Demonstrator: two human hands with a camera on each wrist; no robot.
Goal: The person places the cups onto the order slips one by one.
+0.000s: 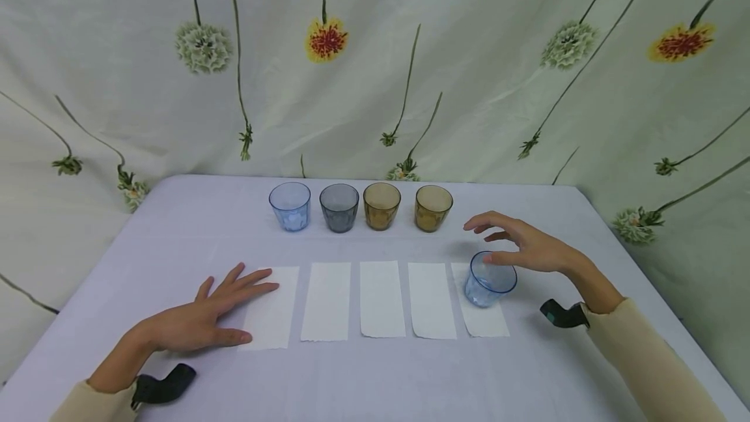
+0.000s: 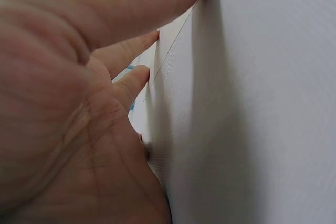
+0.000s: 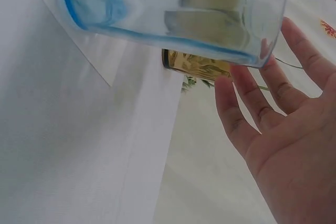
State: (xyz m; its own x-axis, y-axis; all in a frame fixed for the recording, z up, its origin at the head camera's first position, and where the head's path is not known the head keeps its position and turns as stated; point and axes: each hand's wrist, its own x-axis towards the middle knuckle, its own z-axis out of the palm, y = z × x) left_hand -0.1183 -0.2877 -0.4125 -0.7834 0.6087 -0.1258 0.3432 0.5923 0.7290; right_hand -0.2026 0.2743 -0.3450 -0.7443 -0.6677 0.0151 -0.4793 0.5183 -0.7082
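Note:
My left hand lies low over the tablecloth with its fingers spread, fingertips and thumb over the leftmost white paper. In the left wrist view its thumb reaches down to the white surface. On the right, a clear blue glass stands upright on the rightmost paper. Over that glass is my right hand, its thumb at the rim and its other fingers extended away beyond it. The right wrist view shows those fingers loosely spread close to the rim of the blue glass.
Along the back of the table stand another blue glass, a grey glass and two amber glasses. Between the hands, more white papers lie in a row. A flowered cloth hangs behind the table.

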